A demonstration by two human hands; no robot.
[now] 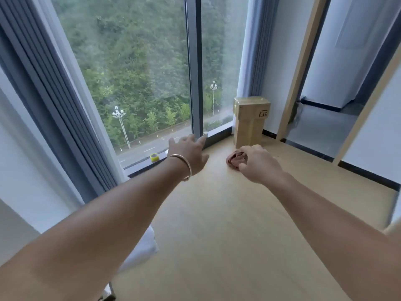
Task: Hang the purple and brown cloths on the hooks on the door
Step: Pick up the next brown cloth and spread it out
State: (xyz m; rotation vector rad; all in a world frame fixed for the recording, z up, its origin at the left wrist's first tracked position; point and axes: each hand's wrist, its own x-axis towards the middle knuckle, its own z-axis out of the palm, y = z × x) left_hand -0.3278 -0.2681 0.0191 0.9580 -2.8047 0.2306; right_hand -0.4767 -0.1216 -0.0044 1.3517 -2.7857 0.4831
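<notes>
A crumpled brown cloth [234,160] lies on the pale wooden surface [217,213], near the far corner by the window. My right hand [258,164] is stretched out to it, with curled fingers above and thumb below the cloth's right side, gripping it. My left hand [188,153], a bangle on its wrist, reaches forward to the left of the cloth with fingers spread and holds nothing. No purple cloth and no hooks are in view.
Stacked cardboard boxes [249,120] stand in the corner just behind the cloth. A yellow tape roll [154,157] sits on the dark window sill. Grey curtains [43,105] hang at the left. A wooden door frame [297,72] opens at the right.
</notes>
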